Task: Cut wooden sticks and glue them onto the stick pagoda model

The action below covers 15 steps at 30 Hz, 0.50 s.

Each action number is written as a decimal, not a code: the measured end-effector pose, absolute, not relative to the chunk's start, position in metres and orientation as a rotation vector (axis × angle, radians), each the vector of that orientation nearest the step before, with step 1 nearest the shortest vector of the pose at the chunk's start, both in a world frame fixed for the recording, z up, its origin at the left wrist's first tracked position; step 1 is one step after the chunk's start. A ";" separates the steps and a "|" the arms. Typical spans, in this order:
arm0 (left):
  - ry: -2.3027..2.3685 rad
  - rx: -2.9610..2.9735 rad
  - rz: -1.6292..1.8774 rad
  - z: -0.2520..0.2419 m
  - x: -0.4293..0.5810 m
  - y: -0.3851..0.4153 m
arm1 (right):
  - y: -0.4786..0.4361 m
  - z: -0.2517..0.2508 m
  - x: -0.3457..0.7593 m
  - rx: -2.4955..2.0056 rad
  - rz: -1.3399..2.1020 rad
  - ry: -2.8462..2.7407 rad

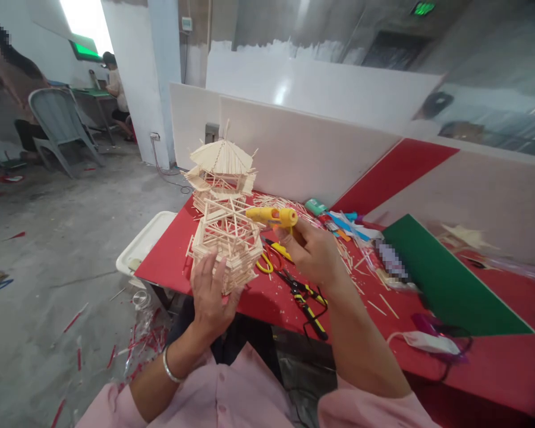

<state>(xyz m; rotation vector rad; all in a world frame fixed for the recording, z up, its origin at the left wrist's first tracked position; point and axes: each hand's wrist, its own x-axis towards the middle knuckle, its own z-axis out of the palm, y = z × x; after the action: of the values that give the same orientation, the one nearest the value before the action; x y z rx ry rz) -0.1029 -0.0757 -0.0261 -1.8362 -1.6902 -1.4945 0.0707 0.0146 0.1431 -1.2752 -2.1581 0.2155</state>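
My left hand [213, 297] grips the near side of a model building made of thin wooden sticks [227, 241], at the front edge of the red table. In my right hand [314, 252] is a yellow glue gun [271, 216]; its nozzle points left, over the right part of the model's open stick top. I cannot tell whether the nozzle touches the sticks. Just behind stands a roofed stick pavilion [223, 160]. Under my right hand lie yellow-handled scissors [265, 261] and black-and-yellow pliers [310, 312].
Loose sticks [279, 205] are heaped at the back of the red table [169, 249]. A green board [455, 285] and a white power strip [432, 342] lie to the right. White panels [285, 142] stand behind the table. A white tray [149, 238] is at the left; scraps litter the floor.
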 end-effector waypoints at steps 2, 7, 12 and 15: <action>-1.706 -1.785 -1.535 -0.025 -0.114 -0.073 | 0.025 0.146 0.070 -1.340 0.231 -2.171; -1.766 -1.664 -1.631 -0.018 -0.152 -0.054 | 0.064 0.157 0.065 -1.311 0.564 -2.234; -1.745 -1.774 -1.685 -0.019 -0.168 -0.040 | 0.085 0.168 0.061 -1.292 0.708 -2.313; -1.727 -1.825 -1.708 -0.023 -0.164 -0.038 | 0.078 0.175 0.064 -1.291 0.628 -2.352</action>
<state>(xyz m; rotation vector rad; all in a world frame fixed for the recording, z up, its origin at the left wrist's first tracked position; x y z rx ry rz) -0.1643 -0.0383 -0.0234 -1.8247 -1.7272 -1.7076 0.0638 0.0781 0.1751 -1.2911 -2.3519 0.6281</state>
